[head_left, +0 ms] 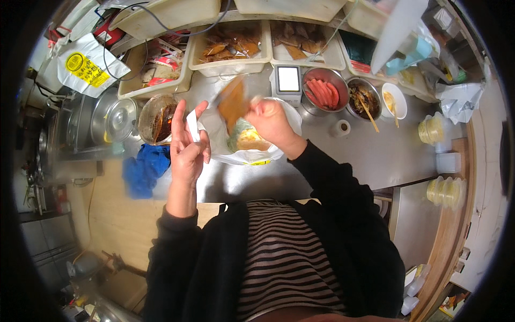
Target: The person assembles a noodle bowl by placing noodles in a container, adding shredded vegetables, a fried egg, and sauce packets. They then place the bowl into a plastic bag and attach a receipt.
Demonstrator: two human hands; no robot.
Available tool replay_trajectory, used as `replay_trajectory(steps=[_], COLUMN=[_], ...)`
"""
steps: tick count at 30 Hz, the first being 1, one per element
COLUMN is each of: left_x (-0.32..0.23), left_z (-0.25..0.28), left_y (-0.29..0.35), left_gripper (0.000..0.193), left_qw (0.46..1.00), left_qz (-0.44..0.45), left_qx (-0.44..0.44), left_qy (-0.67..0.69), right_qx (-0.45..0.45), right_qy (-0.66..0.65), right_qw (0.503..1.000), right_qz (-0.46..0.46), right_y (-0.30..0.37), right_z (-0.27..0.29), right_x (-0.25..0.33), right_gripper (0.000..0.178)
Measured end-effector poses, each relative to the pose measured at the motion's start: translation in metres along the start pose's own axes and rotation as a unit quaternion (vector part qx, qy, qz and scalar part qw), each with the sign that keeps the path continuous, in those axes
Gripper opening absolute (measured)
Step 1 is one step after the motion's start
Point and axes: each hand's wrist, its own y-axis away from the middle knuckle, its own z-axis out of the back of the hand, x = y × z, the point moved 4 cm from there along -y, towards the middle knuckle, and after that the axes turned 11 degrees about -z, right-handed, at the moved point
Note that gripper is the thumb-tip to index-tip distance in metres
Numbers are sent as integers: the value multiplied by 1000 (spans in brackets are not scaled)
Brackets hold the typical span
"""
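Note:
My right hand (266, 121) is closed in a pinch on the upper right edge of a flat brown sauce packet (232, 104). The packet is smeared by motion and hangs over an opened white plastic bag (273, 156) on the metal counter. Inside the bag sits a food container (251, 140) with pale yellow contents; its kind is hard to make out. To the left of the bag, my left hand (186, 147) is raised with some fingers stretched up, and a narrow white paper slip (193, 125) is gripped between its fingers.
Behind the bag stand tubs of brown packets (230, 67) and a small device with a bright face (288, 79). Bowls of red sticks (322, 92) and dark food (363, 99) stand right. A dark sauce bowl (161, 119) and blue cloth (146, 170) lie left.

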Motion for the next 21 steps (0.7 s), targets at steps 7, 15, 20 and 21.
replay_trajectory(steps=[7, 15, 20, 21], left_x=[-4, -8, -9, -8], left_z=[12, 10, 18, 18], left_y=[10, 10, 12, 14], left_gripper=[92, 89, 81, 79], left_qw=[999, 998, 999, 999], left_qz=[18, 17, 12, 16], left_qx=[26, 53, 29, 30], left_qy=[40, -5, 11, 3], right_qx=[95, 30, -114, -105], right_qy=[535, 461, 624, 647], right_qw=[831, 880, 759, 741], right_qz=[-117, 114, 145, 147], right_y=[1, -21, 21, 25], right_z=[-4, -62, -1, 10], right_x=[-71, -34, -14, -6], right_gripper=[24, 23, 25, 26])
